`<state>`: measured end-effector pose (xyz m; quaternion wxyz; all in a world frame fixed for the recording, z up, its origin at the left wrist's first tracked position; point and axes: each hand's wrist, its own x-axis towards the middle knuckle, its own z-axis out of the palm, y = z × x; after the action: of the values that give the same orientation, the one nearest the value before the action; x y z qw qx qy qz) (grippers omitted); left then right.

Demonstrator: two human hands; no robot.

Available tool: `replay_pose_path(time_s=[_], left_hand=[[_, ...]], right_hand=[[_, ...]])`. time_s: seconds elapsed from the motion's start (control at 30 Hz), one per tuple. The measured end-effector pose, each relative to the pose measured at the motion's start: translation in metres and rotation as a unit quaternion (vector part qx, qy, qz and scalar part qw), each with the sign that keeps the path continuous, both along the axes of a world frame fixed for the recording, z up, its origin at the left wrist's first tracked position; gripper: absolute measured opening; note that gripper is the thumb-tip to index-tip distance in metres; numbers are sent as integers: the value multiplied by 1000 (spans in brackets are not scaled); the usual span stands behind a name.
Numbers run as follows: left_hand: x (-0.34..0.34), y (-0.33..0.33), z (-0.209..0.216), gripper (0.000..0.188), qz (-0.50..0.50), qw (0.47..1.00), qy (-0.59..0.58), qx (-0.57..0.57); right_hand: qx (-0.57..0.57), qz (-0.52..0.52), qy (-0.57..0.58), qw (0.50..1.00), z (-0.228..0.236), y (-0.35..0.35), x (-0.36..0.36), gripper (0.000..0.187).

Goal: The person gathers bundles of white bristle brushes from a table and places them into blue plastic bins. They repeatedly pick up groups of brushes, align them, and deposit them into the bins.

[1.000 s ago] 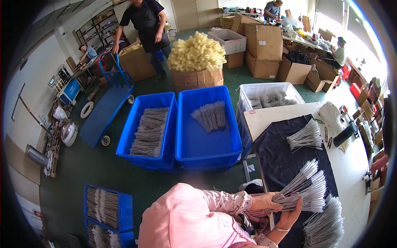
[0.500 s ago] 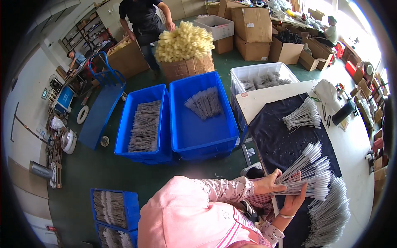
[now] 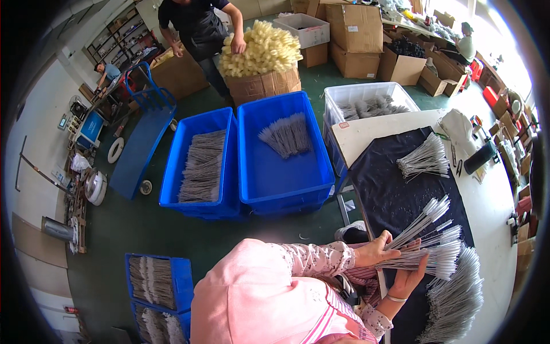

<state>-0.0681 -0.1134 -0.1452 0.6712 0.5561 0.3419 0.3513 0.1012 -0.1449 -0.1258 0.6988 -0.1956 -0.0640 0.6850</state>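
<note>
Above the dark cloth on the table, my two hands share a fanned bunch of thin wire brushes with white bristled heads. My left hand grips the wire stems from the left, its thumb lying across them. From below, my right hand wraps the same bunch, closer to the bristled ends. Right beside it a large heap of similar brushes spreads along the table's near side. Farther back on the cloth lies a smaller loose bundle of brushes.
Two blue bins and a white bin with brushes stand left of the table. Blue trays of brushes sit at lower left. A co-worker stands by a carton heaped with pale yellow pieces. A black cylinder lies on the table.
The co-worker leans closer, and one of their hands has come down onto the yellow heap. My hands keep their hold on the brushes with hardly any movement; the view has shifted slightly.
</note>
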Motion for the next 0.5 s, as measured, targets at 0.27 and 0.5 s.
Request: replay_pose_path(time_s=[0.27, 0.5], left_hand=[[-1, -1, 0, 70, 6, 1000, -7, 4], [-3, 3, -7, 67, 12, 1000, -6, 4]], right_hand=[[-2, -3, -23, 1000, -8, 0, 3, 44], [-8, -12, -39, 999, -9, 3, 0, 40]])
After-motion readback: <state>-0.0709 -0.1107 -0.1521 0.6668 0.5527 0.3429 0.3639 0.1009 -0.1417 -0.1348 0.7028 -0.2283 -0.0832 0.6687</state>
